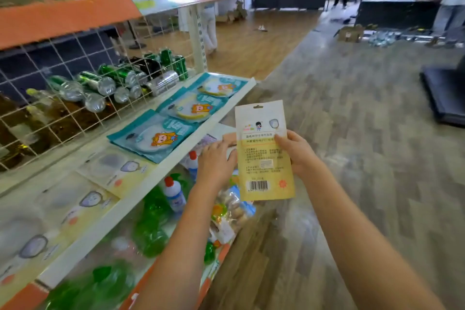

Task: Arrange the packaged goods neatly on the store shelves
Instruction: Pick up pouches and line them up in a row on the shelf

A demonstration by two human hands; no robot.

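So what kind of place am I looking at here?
Most likely a small shop being stocked. A shelf holds rows of flat packets, cans lie behind its wire grid, and the right hand holds up a barcoded pouch. Boxes sit on the floor.

right hand (295,152) gripping, left hand (216,162) flat

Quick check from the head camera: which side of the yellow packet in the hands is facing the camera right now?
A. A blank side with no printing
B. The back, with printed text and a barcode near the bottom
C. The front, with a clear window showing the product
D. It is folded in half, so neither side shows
B: the yellow packet, held upright by the right hand, shows text blocks and a barcode near its bottom edge.
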